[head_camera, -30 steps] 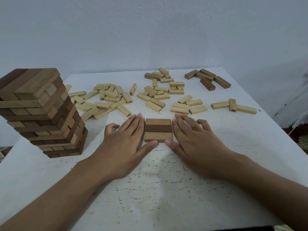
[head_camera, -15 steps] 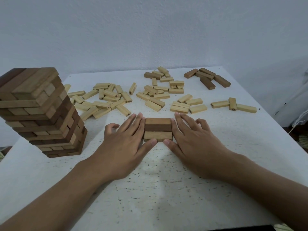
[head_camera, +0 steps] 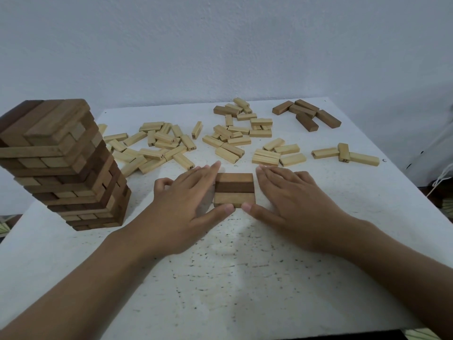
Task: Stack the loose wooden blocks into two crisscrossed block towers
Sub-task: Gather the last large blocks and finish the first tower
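Flat-fingered, I'm pressing my left hand (head_camera: 182, 211) and right hand (head_camera: 297, 204) against opposite sides of the base layer (head_camera: 234, 190), with the thumbs nearly meeting at its near edge. Nothing is being clutched, only squeezed. I judge this is closing the gaps between its three blocks so the next row will be sitting square. That layer is lying on the table (head_camera: 232, 278) near centre, well apart from the tower (head_camera: 61, 165) at my left, probably so neither is getting knocked. Beyond my fingertips pale blocks (head_camera: 161, 138) are lying scattered, and dark blocks (head_camera: 302, 111) are waiting far right.
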The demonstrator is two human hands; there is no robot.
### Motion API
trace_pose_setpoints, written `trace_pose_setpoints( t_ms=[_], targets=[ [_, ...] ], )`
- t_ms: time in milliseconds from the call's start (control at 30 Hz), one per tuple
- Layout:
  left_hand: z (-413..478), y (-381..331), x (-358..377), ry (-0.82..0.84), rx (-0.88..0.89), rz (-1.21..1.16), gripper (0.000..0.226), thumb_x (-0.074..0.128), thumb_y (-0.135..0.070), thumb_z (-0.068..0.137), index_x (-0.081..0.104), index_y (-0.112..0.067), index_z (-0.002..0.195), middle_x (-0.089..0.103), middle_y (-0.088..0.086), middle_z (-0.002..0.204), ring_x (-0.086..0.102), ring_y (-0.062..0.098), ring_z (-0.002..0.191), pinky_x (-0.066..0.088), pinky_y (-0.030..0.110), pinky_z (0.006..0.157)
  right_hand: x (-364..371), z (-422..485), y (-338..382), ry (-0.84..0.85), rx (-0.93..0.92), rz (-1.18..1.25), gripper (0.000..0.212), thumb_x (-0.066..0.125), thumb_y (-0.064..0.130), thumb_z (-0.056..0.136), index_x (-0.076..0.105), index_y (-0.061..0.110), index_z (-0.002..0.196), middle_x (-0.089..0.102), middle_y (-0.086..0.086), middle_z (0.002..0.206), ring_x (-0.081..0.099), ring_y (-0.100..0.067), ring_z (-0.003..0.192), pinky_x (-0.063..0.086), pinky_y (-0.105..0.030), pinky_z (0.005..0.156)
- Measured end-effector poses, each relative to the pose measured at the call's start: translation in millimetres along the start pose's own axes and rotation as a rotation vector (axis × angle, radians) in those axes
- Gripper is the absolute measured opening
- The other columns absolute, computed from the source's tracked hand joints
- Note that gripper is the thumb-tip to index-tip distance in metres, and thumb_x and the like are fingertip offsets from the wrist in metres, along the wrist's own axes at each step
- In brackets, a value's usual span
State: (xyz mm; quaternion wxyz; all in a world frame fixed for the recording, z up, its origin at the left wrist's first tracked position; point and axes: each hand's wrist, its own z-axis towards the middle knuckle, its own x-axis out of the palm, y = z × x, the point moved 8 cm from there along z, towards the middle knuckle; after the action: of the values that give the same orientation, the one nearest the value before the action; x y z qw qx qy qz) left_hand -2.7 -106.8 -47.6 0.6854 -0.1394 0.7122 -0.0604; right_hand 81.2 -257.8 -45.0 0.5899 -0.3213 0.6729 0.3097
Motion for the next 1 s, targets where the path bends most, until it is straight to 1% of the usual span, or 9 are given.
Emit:
trace_pose_setpoints(
  t_ms=[67,133,233,333,467,567,700,833,1000],
  targets=[
    [-1,-1,-3,0.002,0.003,-0.042,0.082,0.013,-0.085,0.085,-0.010,-0.052,0.156,0.004,-0.019,0.168,-0.002,-0.002,0.151,0.004,0.041,0.119,-9,0,-6,-0.011,0.001,0.101,0.089,0.004,0.079,0.090,-0.004,0.026,0.161,0.005,0.008,0.169,0.006,-0.010,0.154,0.011,-0.036,0.122],
    [-1,-1,-4,0.003,0.002,-0.038,0.081,0.009,-0.086,0.083,-0.006,-0.054,0.155,0.005,-0.019,0.168,0.000,-0.001,0.151,0.002,0.040,0.118,-14,1,-10,-0.044,-0.002,0.180,0.087,0.012,0.083,0.089,-0.002,0.034,0.160,0.014,0.013,0.167,0.014,-0.010,0.152,0.016,-0.036,0.120],
    [1,1,-4,-0.005,-0.002,-0.013,0.086,0.003,-0.087,0.079,0.001,-0.050,0.157,0.005,-0.018,0.168,0.000,-0.001,0.151,0.001,0.039,0.115,-15,6,-12,-0.083,-0.023,0.210,0.092,0.010,0.088,0.081,0.010,0.039,0.159,0.027,0.014,0.163,0.022,-0.009,0.146,0.022,-0.036,0.116],
    [5,1,-2,-0.011,-0.006,0.009,0.089,0.000,-0.088,0.078,0.003,-0.048,0.158,0.009,-0.017,0.167,0.003,0.001,0.150,0.003,0.041,0.114,-14,10,-13,-0.092,-0.033,0.205,0.098,0.010,0.091,0.075,0.016,0.039,0.159,0.032,0.014,0.158,0.024,-0.010,0.142,0.025,-0.036,0.112],
    [7,0,-2,-0.019,-0.007,0.035,0.089,0.000,-0.087,0.079,0.006,-0.047,0.158,0.011,-0.017,0.165,0.003,0.002,0.148,0.004,0.042,0.111,-14,14,-15,-0.106,-0.030,0.207,0.097,0.017,0.091,0.076,0.028,0.038,0.156,0.035,0.015,0.150,0.026,-0.008,0.138,0.027,-0.036,0.110],
    [7,1,-2,-0.025,-0.002,0.053,0.087,0.001,-0.085,0.081,0.007,-0.046,0.158,0.011,-0.017,0.165,0.002,0.002,0.148,0.006,0.042,0.111,-13,14,-16,-0.113,-0.029,0.201,0.092,0.026,0.089,0.078,0.035,0.037,0.153,0.037,0.015,0.147,0.028,-0.008,0.136,0.029,-0.036,0.109],
    [7,0,-1,-0.035,0.004,0.069,0.083,0.003,-0.083,0.082,0.010,-0.047,0.156,0.014,-0.017,0.164,0.004,0.003,0.147,0.006,0.041,0.108,-11,14,-16,-0.109,-0.034,0.183,0.086,0.030,0.087,0.082,0.034,0.038,0.153,0.035,0.013,0.149,0.027,-0.010,0.137,0.028,-0.038,0.110],
    [8,2,-2,-0.052,0.008,0.040,0.080,0.007,-0.084,0.083,0.017,-0.047,0.153,0.017,-0.018,0.163,0.008,0.001,0.146,0.006,0.040,0.106,-12,14,-16,-0.098,-0.034,0.178,0.089,0.025,0.088,0.078,0.034,0.039,0.152,0.035,0.012,0.150,0.027,-0.011,0.138,0.029,-0.040,0.111],
    [7,2,-4,-0.048,0.027,-0.003,0.076,0.022,-0.087,0.081,0.026,-0.049,0.146,0.020,-0.021,0.159,0.008,-0.002,0.144,0.004,0.034,0.103,-9,14,-17,-0.016,-0.058,0.163,0.093,0.022,0.094,0.075,0.030,0.043,0.152,0.028,0.009,0.155,0.020,-0.013,0.143,0.026,-0.042,0.113]
  ],
)
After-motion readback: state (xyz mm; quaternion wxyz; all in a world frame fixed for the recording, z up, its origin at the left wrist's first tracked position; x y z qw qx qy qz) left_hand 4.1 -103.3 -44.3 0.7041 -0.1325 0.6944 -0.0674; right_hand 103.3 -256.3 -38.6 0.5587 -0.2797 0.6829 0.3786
